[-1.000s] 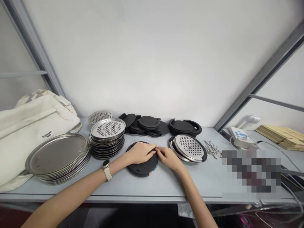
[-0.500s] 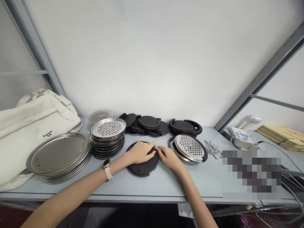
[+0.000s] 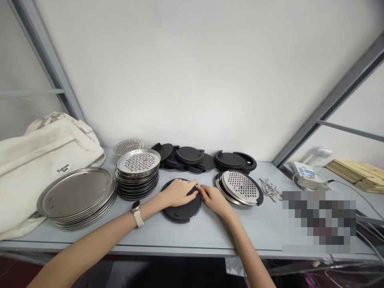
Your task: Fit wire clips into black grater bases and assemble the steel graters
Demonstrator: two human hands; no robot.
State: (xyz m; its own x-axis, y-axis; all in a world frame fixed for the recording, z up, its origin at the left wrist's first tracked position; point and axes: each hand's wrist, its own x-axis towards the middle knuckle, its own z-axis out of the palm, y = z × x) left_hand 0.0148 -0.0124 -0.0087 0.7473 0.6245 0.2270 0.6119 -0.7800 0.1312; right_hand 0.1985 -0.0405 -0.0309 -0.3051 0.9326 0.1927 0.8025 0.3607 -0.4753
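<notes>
A black round disc lies on the table in front of me, a coloured label strip along its right front edge. My left hand rests across its top and grips it near the right rim, thumb spread from the fingers. Against that rim my right hand is closed in a pinch. A tiny shiny metal piece shows between the two hands' fingertips; its kind is too small to make out. To the right, perforated metal discs sit stacked in a black holder, beside a heap of metal wire clips.
Round metal trays are piled at left before a cream bag. Stacked perforated metal discs stand behind my left hand. Black discs and rings line the wall. At right are a white device with cables and wooden boards.
The whole view has shifted very slightly, so things sit a little further right. Both hands keep their places at the black disc's right rim.
</notes>
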